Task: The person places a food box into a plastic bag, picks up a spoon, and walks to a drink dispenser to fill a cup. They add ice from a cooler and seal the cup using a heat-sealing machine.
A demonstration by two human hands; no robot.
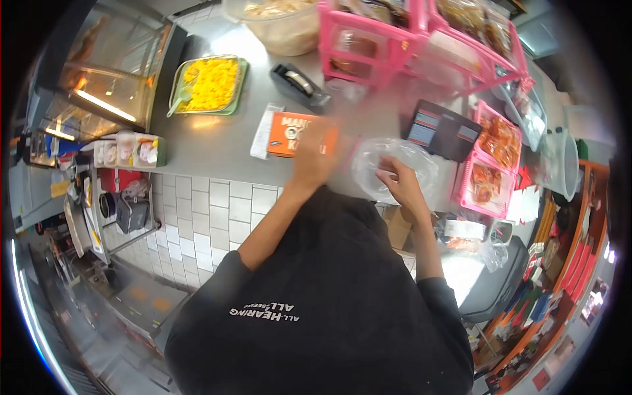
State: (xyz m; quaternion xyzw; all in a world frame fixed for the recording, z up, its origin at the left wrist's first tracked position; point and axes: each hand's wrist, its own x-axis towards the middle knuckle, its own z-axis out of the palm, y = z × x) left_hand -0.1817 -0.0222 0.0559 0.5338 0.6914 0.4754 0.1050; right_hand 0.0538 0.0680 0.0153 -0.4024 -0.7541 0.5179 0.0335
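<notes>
My left hand (312, 162) is over the near right part of an orange box (284, 124) with large white lettering. Motion blurs its fingers, so I cannot tell whether they grip the box. A white paper sheet (261, 135) lies along the box's left side. My right hand (399, 179) is at a clear plastic bag (418, 161) spread on the metal counter (224, 141). Its fingers are loosely bent and apart, with nothing seen between them; whether they touch the plastic is unclear.
A tray of yellow food (212, 82) with a spoon stands at the left, near a black tape dispenser (297, 85). Pink baskets (395, 56) stand at the back. Right of the bag are a dark flat box (442, 130) and pink trays of packaged food (486, 178).
</notes>
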